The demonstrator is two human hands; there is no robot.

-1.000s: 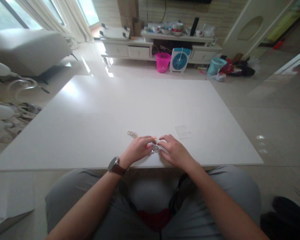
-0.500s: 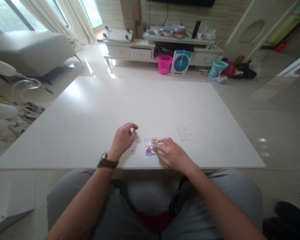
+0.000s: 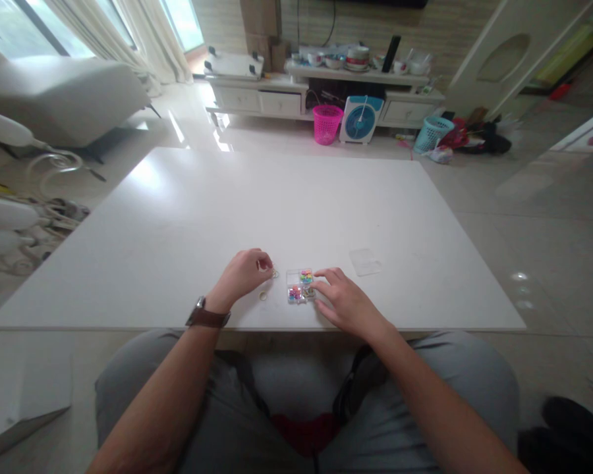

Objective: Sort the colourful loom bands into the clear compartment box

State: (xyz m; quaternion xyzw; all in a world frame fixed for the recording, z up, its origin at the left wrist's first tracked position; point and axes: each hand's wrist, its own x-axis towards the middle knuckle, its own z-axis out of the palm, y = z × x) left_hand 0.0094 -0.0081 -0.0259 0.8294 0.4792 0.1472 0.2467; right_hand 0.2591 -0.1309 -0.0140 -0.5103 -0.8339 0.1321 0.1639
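Note:
My left hand (image 3: 250,271) is closed in a pinch at the small gold-coloured rings (image 3: 275,274); whatever lies between the fingertips is too small to make out. One more gold ring (image 3: 263,296) lies apart on the table, below that hand. To its right sits a small clear divided box (image 3: 292,275). Bright multicoloured pieces fill its back right compartment, pink and purple ones its front left, and metallic ones its front right; the back left looks bare. My right hand (image 3: 343,296) has its fingers apart, with the tips at the box's right side.
A clear flat lid (image 3: 366,262) lies on the white table (image 3: 277,204) to the right of the box. The table's front edge runs just above my knees. Beyond the far edge stand a pink basket (image 3: 327,125), a blue fan (image 3: 360,120) and a TV cabinet (image 3: 281,102).
My left hand has lowered slightly onto the rings, and its fingers have closed from a loose curl into a pinch. My right hand stays at the box.

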